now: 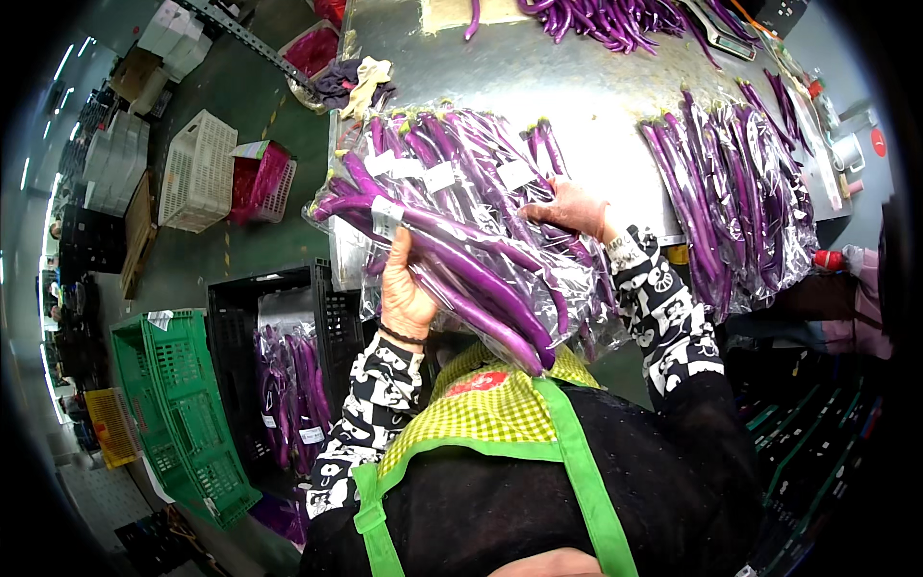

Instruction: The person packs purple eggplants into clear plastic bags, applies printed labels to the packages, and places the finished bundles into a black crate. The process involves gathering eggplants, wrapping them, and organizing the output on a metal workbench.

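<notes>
My left hand (405, 292) holds a clear plastic bag of long purple eggplants (490, 281), tilted in front of my apron. A white label (386, 215) is on this bag, just above my thumb. More bagged eggplants (433, 148) with white labels lie side by side behind it, at the near edge of the metal table (461, 72). Over the right end of that row is my right hand (573, 208), apparently gloved, its thumb and fingers spread across a bag. Whether it grips the bag is unclear.
Another row of bagged eggplants (728, 209) hangs over the table edge at right. Loose eggplants (606, 21) and a scale (721, 36) are at the back. Left of me stand a black crate (231, 346) containing labelled bags and green crates (180, 418). A person's sleeve (869, 288) shows at right.
</notes>
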`<act>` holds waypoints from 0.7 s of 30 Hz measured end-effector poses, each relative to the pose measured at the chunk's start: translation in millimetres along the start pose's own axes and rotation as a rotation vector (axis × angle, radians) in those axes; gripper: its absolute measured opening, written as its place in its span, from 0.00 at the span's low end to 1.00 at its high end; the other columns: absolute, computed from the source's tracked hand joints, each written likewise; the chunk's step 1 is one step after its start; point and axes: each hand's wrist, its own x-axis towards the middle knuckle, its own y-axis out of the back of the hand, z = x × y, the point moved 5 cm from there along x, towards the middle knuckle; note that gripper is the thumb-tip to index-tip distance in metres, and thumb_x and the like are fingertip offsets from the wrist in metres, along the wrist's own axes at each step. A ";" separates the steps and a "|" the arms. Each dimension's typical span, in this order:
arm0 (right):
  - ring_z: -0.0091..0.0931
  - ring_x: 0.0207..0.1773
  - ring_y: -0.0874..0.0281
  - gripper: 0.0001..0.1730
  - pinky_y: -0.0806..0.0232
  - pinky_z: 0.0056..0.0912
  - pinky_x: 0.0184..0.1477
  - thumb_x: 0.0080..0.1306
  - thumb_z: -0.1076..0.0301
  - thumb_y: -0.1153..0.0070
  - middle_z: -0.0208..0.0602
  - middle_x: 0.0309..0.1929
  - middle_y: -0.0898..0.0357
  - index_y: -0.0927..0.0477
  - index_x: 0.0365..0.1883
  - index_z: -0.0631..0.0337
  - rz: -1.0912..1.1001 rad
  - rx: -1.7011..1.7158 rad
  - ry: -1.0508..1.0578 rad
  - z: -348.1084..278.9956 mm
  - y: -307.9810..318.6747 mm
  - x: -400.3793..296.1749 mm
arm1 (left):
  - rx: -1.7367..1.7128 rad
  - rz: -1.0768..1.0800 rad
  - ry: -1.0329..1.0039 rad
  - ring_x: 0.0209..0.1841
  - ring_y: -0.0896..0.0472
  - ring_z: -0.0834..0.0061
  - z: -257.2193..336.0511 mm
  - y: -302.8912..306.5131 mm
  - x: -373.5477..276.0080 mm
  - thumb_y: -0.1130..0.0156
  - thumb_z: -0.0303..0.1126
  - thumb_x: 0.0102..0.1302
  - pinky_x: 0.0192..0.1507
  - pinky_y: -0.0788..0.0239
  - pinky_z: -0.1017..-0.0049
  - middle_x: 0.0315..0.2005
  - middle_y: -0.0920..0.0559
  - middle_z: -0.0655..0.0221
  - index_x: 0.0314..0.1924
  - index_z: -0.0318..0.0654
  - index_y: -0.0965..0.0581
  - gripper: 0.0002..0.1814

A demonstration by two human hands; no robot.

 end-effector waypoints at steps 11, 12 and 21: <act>0.38 0.42 0.16 0.31 0.26 0.40 0.48 0.63 0.48 0.35 0.53 0.38 0.16 0.22 0.47 0.71 0.101 -0.216 0.041 -99.8 -3.6 -56.2 | 0.157 -0.114 0.002 0.69 0.31 0.58 -8.3 -15.1 -12.8 0.29 0.48 0.60 0.71 0.39 0.53 0.68 0.30 0.53 0.54 0.36 0.21 0.29; 0.42 0.42 0.16 0.27 0.26 0.41 0.47 0.65 0.52 0.37 0.53 0.38 0.16 0.23 0.49 0.68 0.127 -0.236 0.147 -109.3 -17.9 -71.6 | 0.055 -0.177 0.078 0.64 0.26 0.60 -9.1 -11.2 -9.4 0.29 0.47 0.60 0.67 0.34 0.55 0.62 0.24 0.56 0.54 0.36 0.21 0.27; 0.25 0.42 0.20 0.29 0.28 0.28 0.48 0.70 0.51 0.39 0.45 0.44 0.17 0.22 0.53 0.72 0.361 0.404 0.192 -29.3 0.6 -28.7 | 0.001 -0.034 -0.077 0.53 0.18 0.62 -4.4 6.4 -23.3 0.28 0.35 0.64 0.61 0.25 0.57 0.50 0.16 0.61 0.55 0.37 0.21 0.21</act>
